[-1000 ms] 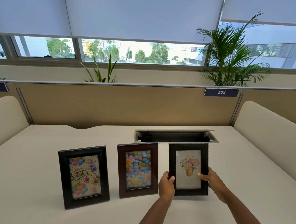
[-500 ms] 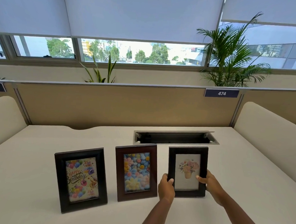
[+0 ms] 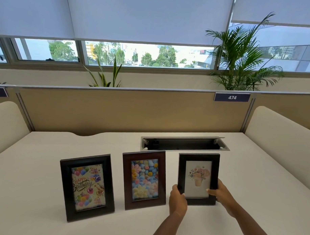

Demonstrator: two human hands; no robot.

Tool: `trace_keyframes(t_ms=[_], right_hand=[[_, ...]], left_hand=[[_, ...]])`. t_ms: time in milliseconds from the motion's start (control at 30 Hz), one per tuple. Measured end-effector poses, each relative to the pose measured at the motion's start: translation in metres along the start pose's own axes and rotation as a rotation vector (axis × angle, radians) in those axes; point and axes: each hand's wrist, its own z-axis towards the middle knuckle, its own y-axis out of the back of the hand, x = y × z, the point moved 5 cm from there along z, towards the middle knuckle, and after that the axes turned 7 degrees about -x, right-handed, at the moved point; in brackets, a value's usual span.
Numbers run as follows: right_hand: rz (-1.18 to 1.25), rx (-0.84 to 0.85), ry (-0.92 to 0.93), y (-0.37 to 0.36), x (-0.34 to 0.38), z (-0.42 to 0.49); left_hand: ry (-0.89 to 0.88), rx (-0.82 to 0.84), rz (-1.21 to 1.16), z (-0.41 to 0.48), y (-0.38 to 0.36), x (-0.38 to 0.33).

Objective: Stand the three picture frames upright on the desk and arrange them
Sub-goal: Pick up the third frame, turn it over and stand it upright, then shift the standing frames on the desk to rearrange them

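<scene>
Three picture frames stand upright in a row on the cream desk [image 3: 254, 182]. At the left is a black frame with a "Happy Birthday" balloon picture [image 3: 87, 185]. The middle one is a dark red-brown frame with colourful flowers [image 3: 144, 179]. On the right stands a black frame with a flower-pot picture [image 3: 198, 177]. My left hand [image 3: 177, 200] grips that right frame's lower left edge, thumb on the front. My right hand [image 3: 220, 193] holds its lower right edge, thumb on the glass.
An open cable tray [image 3: 184, 144] is sunk into the desk just behind the frames. A beige partition [image 3: 116, 109] with a "474" label [image 3: 232, 97] closes the back, padded side panels [image 3: 280, 137] flank the desk, and plants stand beyond.
Both hands have shifted the flower-pot frame slightly nearer and set it more squarely beside the middle frame. The other two frames stand as before.
</scene>
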Motion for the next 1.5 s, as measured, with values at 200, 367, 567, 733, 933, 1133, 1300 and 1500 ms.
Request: trace_keyframes(t_ms=[200, 367, 567, 733, 933, 1133, 1300, 1500], right_hand=[[-0.056, -0.018, 0.005, 0.004, -0.007, -0.005], [-0.05, -0.235, 0.051, 0.018, -0.01, -0.01], [0.048, -0.81, 0.462, 0.025, 0.044, -0.044], [0.052, -0.807, 0.732, -0.024, 0.098, -0.07], [-0.029, -0.523, 0.929, -0.118, 0.132, -0.115], [-0.132, -0.284, 0.867, -0.202, 0.111, -0.133], [-0.18, -0.113, 0.753, -0.248, 0.091, -0.137], [-0.223, 0.058, 0.49, -0.274, 0.061, -0.131]], left_hand=[[-0.004, 0.006, 0.025, -0.016, -0.003, 0.0], [-0.095, -0.015, 0.103, -0.032, -0.004, 0.003], [-0.476, -0.186, 0.079, -0.06, 0.03, -0.024], [-0.899, -0.641, 0.136, -0.067, 0.097, -0.056], [-0.871, -0.894, 0.275, -0.037, 0.186, -0.046], [-0.651, -1.036, 0.542, -0.013, 0.264, 0.003], [-0.51, -0.983, 0.472, -0.006, 0.297, 0.059], [-0.241, -0.805, 0.174, -0.009, 0.298, 0.119]])
